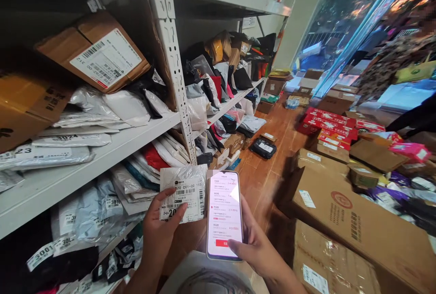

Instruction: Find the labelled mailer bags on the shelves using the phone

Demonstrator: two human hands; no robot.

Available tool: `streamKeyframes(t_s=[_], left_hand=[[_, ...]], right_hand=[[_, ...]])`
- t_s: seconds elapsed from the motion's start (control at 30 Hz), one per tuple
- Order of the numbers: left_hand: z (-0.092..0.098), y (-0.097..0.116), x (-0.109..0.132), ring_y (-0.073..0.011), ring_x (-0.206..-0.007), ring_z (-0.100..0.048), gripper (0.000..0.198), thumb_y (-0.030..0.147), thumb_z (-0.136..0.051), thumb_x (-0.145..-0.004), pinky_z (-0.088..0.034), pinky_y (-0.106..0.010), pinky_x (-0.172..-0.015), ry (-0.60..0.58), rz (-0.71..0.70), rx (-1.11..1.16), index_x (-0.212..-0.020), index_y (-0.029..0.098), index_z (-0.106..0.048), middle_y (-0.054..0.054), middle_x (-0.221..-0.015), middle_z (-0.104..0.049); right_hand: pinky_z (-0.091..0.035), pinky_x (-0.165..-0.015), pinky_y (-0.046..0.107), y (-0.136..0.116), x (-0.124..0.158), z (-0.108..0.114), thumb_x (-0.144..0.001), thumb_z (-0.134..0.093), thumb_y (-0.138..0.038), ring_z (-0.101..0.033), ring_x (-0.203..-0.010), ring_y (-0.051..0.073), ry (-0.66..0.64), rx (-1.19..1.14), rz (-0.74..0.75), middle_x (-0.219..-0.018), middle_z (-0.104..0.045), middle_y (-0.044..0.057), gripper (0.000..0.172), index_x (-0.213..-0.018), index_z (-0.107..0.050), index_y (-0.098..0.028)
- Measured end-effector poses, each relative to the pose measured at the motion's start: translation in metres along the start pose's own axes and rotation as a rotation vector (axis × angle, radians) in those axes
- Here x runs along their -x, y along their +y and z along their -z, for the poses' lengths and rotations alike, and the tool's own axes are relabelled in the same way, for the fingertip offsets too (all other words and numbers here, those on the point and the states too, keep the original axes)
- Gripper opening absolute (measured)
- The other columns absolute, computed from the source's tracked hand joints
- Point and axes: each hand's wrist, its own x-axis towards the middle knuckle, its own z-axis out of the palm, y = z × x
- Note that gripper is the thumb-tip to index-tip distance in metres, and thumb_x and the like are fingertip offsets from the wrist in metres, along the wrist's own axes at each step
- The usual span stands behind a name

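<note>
Between the thumb and fingers of my left hand (163,221) is a flat, clear-wrapped parcel (194,189) with a white barcode label on its face. My right hand (255,239) is wrapped round a smartphone (223,217), its lit screen toward me. The thumb lies over a red button near the bottom of the screen, which shows a list with red number codes. Parcel and phone are side by side, their edges nearly meeting. My right fingers are mostly hidden behind the phone.
Metal shelving (136,146) on the left holds bagged parcels and a labelled brown box (98,58). Large cartons (357,212) and red boxes (327,124) crowd the floor at right. A black parcel (263,148) lies on the wooden floor (269,180). A person (384,71) is at far right.
</note>
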Motion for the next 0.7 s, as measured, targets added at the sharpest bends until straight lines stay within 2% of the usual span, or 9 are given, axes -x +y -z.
streamKeyframes(t_s=[0.1,0.23,0.33,0.43,0.57,0.7], left_hand=[[-0.002,0.002,-0.002,-0.0227,-0.1,-0.062,0.05,0.036,-0.077,-0.059,-0.054,-0.028,-0.079,0.007,0.013,0.015,-0.104,0.021,-0.061,-0.006,-0.108,-0.066],[-0.011,0.009,-0.003,-0.0213,-0.09,-0.066,0.05,0.034,-0.079,-0.055,-0.056,-0.027,-0.076,0.029,0.03,0.041,-0.099,0.019,-0.061,-0.005,-0.098,-0.07],[-0.021,0.01,-0.003,-0.0197,-0.084,-0.067,0.049,0.033,-0.079,-0.054,-0.056,-0.026,-0.072,0.034,0.037,0.057,-0.098,0.02,-0.061,-0.003,-0.094,-0.071],[-0.036,0.003,-0.003,-0.0193,-0.086,-0.066,0.048,0.036,-0.077,-0.057,-0.055,-0.027,-0.074,0.019,0.018,0.061,-0.1,0.022,-0.06,-0.002,-0.097,-0.071],[-0.062,-0.007,-0.004,-0.022,-0.103,-0.061,0.041,0.043,-0.069,-0.068,-0.047,-0.033,-0.092,-0.115,-0.023,-0.047,-0.103,0.023,-0.062,-0.004,-0.108,-0.068],[-0.097,-0.007,0.0,-0.0271,-0.109,-0.057,0.045,0.05,-0.063,-0.07,-0.041,-0.039,-0.098,-0.404,0.102,-0.019,-0.1,0.018,-0.067,-0.009,-0.111,-0.067]], right_hand=[[-0.047,-0.082,0.033,0.002,-0.002,0.002,-0.067,-0.074,-0.027,-0.052,-0.114,0.025,0.0,-0.006,0.018,-0.14,-0.043,0.007,0.099,-0.142,-0.01,-0.033],[-0.044,-0.088,0.035,0.002,-0.005,0.007,-0.066,-0.074,-0.026,-0.05,-0.117,0.025,0.002,0.003,0.036,-0.138,-0.045,0.006,0.097,-0.141,-0.013,-0.034],[-0.044,-0.086,0.036,-0.003,-0.006,0.016,-0.068,-0.073,-0.026,-0.054,-0.111,0.024,-0.046,-0.005,0.053,-0.136,-0.047,0.007,0.096,-0.141,-0.01,-0.034],[-0.042,-0.089,0.035,-0.012,-0.004,0.027,-0.068,-0.072,-0.025,-0.051,-0.116,0.024,-0.022,0.017,0.069,-0.139,-0.044,0.007,0.096,-0.141,-0.01,-0.033],[-0.04,-0.093,0.038,-0.024,0.003,0.043,-0.064,-0.074,-0.024,-0.049,-0.116,0.024,-0.013,0.045,0.088,-0.139,-0.045,0.007,0.101,-0.141,-0.01,-0.032],[-0.042,-0.089,0.036,-0.035,0.013,0.053,-0.062,-0.074,-0.021,-0.052,-0.111,0.023,0.045,0.05,0.106,-0.136,-0.047,0.008,0.103,-0.141,-0.009,-0.03]])
